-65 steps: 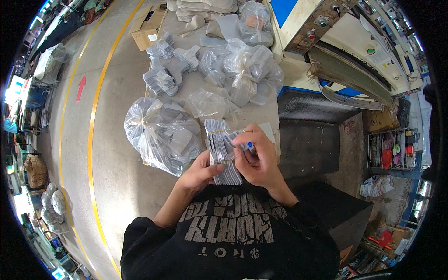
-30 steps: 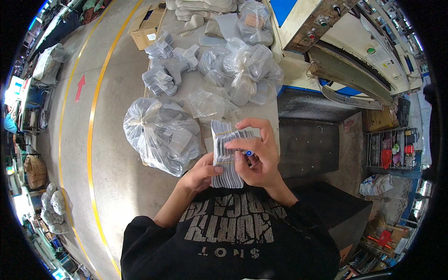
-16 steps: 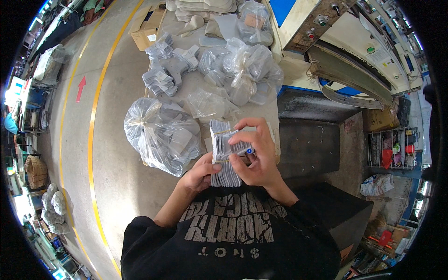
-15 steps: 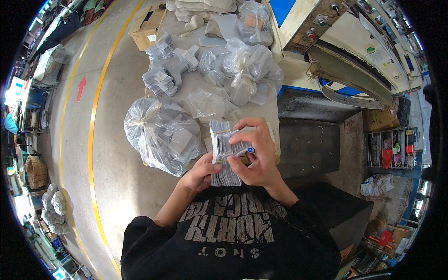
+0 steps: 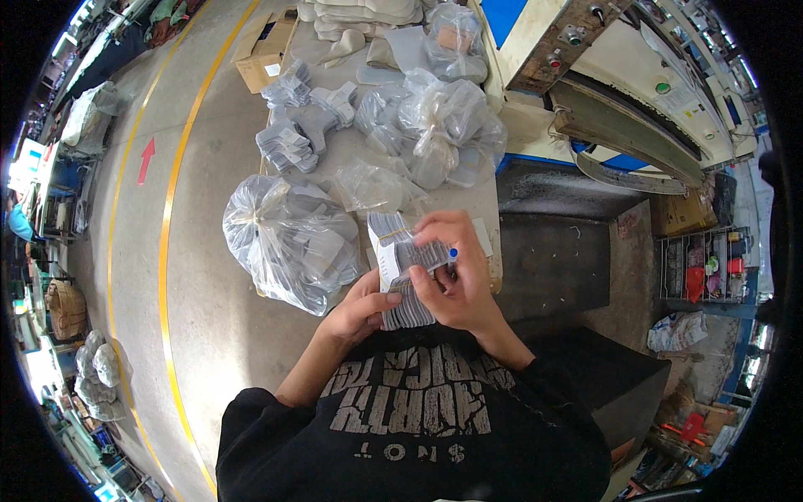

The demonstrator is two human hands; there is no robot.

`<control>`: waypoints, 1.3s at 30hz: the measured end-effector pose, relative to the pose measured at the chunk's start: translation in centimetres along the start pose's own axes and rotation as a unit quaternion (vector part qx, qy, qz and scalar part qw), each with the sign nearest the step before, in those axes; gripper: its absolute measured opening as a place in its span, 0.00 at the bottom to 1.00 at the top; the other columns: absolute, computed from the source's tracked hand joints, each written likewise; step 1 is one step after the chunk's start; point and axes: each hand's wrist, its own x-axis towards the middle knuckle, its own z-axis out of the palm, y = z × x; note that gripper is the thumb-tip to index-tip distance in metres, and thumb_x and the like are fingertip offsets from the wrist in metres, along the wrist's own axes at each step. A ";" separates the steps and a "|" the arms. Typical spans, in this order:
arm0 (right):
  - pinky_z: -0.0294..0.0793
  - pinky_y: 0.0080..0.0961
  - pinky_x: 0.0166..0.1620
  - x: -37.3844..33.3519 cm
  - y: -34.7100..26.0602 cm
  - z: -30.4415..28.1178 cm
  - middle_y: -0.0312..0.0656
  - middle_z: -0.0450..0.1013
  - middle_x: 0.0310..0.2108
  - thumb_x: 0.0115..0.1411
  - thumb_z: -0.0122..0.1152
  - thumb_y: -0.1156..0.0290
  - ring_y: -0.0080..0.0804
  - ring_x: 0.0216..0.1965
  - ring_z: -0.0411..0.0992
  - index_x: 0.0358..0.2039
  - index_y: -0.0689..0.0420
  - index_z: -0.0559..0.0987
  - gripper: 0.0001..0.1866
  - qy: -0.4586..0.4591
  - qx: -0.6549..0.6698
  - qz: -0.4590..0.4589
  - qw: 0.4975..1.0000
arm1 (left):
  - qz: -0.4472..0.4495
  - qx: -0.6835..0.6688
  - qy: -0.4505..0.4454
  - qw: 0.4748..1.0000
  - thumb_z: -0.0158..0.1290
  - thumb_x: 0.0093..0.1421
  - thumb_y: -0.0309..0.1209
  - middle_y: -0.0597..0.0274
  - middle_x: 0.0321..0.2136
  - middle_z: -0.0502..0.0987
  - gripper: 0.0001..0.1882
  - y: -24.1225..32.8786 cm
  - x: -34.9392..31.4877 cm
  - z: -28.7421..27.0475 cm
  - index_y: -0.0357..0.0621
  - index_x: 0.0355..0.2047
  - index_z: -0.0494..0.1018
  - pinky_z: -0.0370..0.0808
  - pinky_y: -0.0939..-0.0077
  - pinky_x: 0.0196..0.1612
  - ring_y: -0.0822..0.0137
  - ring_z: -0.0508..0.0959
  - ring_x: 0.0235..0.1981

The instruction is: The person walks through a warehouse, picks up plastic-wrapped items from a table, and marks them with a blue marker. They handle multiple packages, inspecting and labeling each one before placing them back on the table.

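A thick stack of thin grey cut pieces (image 5: 393, 259), with a yellowish band round it, is held upright in front of my chest. My left hand (image 5: 361, 308) is closed on its lower left side, the thumb lying across the edges. My right hand (image 5: 458, 272) grips the right side, its fingers bent over the top and its thumb pressed against the pieces. A blue-ended, pen-like stick (image 5: 452, 254) pokes out between the fingers of that hand; the rest of it is hidden.
On the table (image 5: 335, 142) ahead lie a tied clear bag of grey pieces (image 5: 288, 243), more clear bags (image 5: 443, 125) and loose stacks of grey pieces (image 5: 288, 144). A machine (image 5: 602, 84) with buttons stands at right. A cardboard box (image 5: 261, 52) is beyond the table's left edge.
The stack has tilted, its upper end leaning left. My right thumb has moved up across the pieces, and the blue end of the stick has shifted slightly up.
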 end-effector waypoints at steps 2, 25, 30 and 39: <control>0.72 0.32 0.47 0.0 0.0 0.4 0.51 0.70 0.46 0.54 0.66 0.76 0.42 0.43 0.71 0.48 0.58 0.74 0.20 0.017 0.046 0.030 0.998 | -0.004 0.006 0.001 1.000 0.56 0.59 0.36 0.65 0.42 0.76 0.37 0.2 0.0 0.1 0.34 0.66 0.58 0.63 0.89 0.24 0.82 0.72 0.28; 0.70 0.19 0.30 0.0 0.5 -0.4 0.39 0.77 0.39 0.57 0.65 0.77 0.22 0.32 0.73 0.46 0.57 0.77 0.15 0.009 0.041 0.122 0.992 | 0.144 0.181 0.124 0.965 0.44 0.76 0.42 0.69 0.38 0.73 0.26 0.7 1.5 0.8 0.42 0.68 0.62 0.66 0.88 0.28 0.84 0.67 0.23; 0.60 0.11 0.25 0.1 1.0 -0.5 0.35 0.76 0.44 0.57 0.65 0.77 0.10 0.24 0.61 0.48 0.59 0.76 0.17 -0.011 0.043 0.116 0.992 | 0.087 0.149 0.134 0.976 0.39 0.78 0.43 0.78 0.28 0.68 0.26 1.2 1.4 0.3 0.42 0.68 0.63 0.61 0.87 0.26 0.85 0.61 0.21; 0.71 0.19 0.42 0.5 1.3 -2.6 0.43 0.73 0.55 0.60 0.68 0.67 0.25 0.42 0.72 0.64 0.59 0.68 0.33 -0.075 0.095 0.137 0.983 | 0.051 0.034 0.192 0.980 0.40 0.77 0.44 0.70 0.32 0.74 0.24 -0.9 2.0 -2.6 0.41 0.63 0.67 0.63 0.85 0.25 0.80 0.65 0.21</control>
